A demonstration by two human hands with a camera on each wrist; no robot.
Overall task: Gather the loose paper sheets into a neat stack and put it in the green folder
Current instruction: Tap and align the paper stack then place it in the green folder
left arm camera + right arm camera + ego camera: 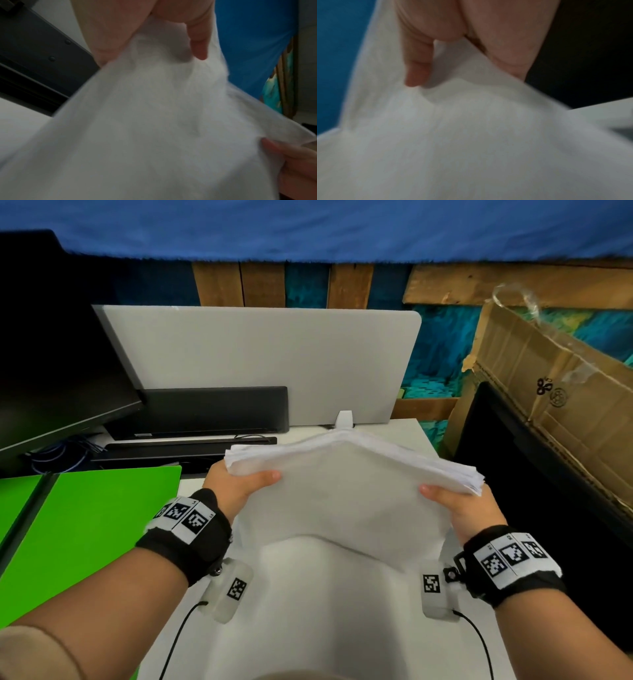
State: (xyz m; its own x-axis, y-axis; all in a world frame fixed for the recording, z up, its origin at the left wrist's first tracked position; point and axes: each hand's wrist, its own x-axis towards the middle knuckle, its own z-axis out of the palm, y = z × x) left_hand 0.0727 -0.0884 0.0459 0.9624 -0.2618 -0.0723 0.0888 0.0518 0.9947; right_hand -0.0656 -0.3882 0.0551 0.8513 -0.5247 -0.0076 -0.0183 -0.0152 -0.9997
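You are holding one stack of white sheets in the air above the white desk, right of the green folder. The stack is thick and blank on its top face; its far edges are fanning unevenly, and its near edge is sagging toward you. The sheet count cannot be told.

Your left hand is gripping the stack's left edge, thumb on top; the left wrist view is showing a finger curled against the underside of the paper. Your right hand is gripping the right edge the same way, thumb on top, with a finger pressing the paper from below. Both wrist views are blurred.

One folder is lying open and flat at the near left, touching nothing you hold. Also standing on the desk: one monitor at far left, one grey divider panel at the far edge. One cardboard box is sitting at far right.
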